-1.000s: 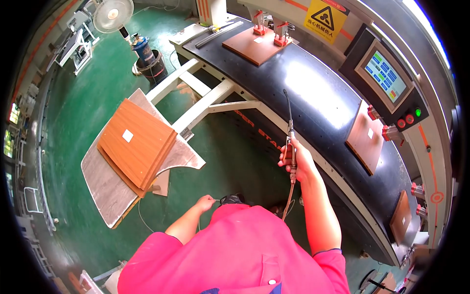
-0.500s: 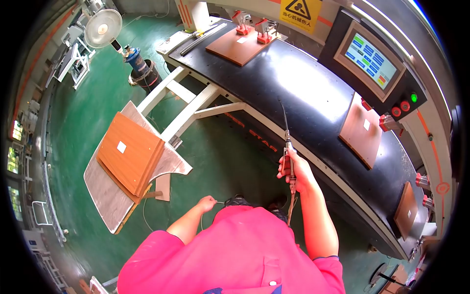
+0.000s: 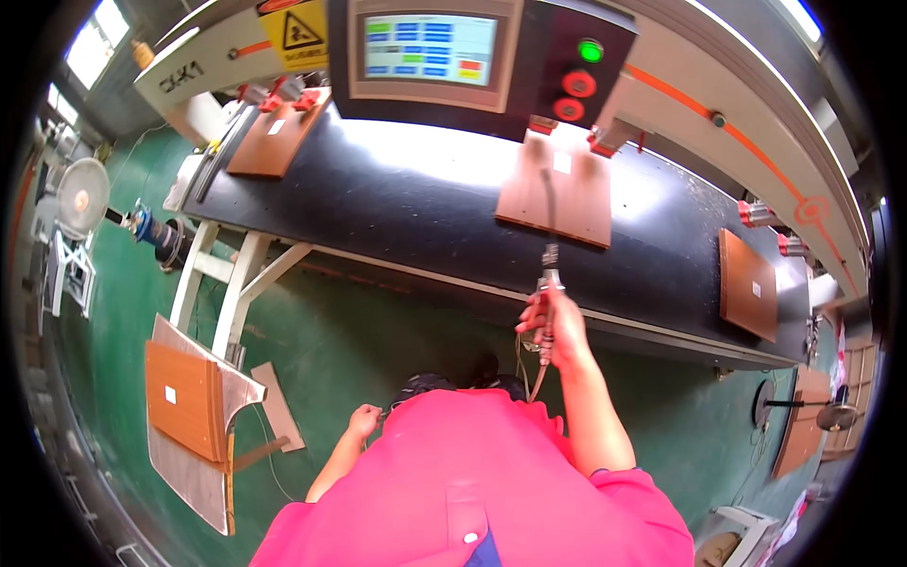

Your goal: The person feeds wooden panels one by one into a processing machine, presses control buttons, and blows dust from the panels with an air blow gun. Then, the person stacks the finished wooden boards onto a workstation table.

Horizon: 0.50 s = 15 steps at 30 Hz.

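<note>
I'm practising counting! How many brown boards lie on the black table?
3: left board near one end, middle board beyond the right hand, right board near the other end. The control panel might hide more.

the tabletop (image 3: 444,208) at twelve o'clock is black, its board (image 3: 574,197) at two pinkish brown with a white label (image 3: 562,163). stacked boards (image 3: 194,406) at eight: orange-brown. floor (image 3: 321,331): green. shirt (image 3: 406,454) at six: bright pink. warning sign (image 3: 302,36) at eleven: yellow with a black triangle.
</note>
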Motion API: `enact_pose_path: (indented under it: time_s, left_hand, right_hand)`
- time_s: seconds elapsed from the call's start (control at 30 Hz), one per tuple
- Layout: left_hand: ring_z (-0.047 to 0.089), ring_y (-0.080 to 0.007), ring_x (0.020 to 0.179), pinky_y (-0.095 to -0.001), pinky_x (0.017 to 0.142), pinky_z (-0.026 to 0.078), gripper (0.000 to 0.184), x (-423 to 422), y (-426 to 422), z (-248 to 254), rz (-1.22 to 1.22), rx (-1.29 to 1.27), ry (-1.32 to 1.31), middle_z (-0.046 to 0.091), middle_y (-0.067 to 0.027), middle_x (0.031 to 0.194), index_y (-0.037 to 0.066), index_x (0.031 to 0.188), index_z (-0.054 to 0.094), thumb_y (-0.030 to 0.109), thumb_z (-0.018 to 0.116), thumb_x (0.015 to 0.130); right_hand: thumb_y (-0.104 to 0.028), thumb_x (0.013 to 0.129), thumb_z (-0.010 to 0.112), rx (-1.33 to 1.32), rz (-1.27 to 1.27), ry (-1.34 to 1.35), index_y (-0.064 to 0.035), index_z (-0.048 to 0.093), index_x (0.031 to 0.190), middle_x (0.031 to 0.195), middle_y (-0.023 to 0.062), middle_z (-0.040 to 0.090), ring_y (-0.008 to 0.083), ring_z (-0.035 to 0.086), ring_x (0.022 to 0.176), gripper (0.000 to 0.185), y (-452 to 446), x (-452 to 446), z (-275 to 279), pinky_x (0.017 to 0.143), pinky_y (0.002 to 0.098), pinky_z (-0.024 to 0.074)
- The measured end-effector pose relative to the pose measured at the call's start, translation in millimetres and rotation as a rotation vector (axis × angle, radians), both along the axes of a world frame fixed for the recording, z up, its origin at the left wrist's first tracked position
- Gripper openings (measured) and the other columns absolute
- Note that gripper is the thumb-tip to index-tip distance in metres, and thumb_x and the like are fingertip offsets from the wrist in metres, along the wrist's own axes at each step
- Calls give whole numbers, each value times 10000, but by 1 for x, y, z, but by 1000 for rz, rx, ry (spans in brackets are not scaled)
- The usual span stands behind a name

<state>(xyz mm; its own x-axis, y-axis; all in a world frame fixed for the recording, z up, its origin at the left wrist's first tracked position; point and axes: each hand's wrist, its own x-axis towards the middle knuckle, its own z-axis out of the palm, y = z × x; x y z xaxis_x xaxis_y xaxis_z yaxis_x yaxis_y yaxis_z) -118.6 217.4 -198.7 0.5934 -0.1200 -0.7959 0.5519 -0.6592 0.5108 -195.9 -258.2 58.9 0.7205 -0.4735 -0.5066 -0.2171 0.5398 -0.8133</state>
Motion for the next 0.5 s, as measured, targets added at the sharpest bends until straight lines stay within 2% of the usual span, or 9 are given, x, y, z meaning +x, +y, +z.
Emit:
enact_pose_path:
  time_s: [0.13, 0.23, 0.27, 0.5]
  left_hand:
    - [635, -200, 778, -336, 682, 532, 197, 9, -35, 9, 38, -47, 80, 669, -96, 876, 26, 971, 628, 216, 601, 927]
    - [637, -196, 754, -322, 671, 509, 207, 17, -63, 15, 14, -57, 31, 680, -114, 906, 19, 982, 631, 218, 596, 935]
    - [637, -195, 742, -319, 662, 504, 210, 19, -68, 16, 21, -72, 17, 682, -116, 908, 17, 986, 631, 218, 596, 937]
    - [634, -194, 717, -335, 647, 500, 202, 41, -95, 39, -45, 0, -26, 694, -103, 914, 46, 1015, 640, 228, 591, 944]
  right_hand:
    - [-542, 1019, 393, -132, -390, -89, -30, 567, 945, 705, 106, 648, 201, 658, 533, 546, -73, -34, 40, 364, 233, 400]
    - [-546, 1009, 429, -279, -548, -104, -50, 577, 913, 687, 104, 647, 151, 558, 432, 526, -133, -51, 68, 367, 228, 390]
    - [-539, 1009, 437, -308, -575, -102, -59, 580, 895, 674, 99, 642, 136, 524, 412, 514, -146, -53, 78, 368, 226, 377]
    - [-525, 1008, 455, -376, -531, -93, -56, 580, 871, 651, 92, 629, 112, 502, 412, 505, -180, -50, 96, 370, 223, 362]
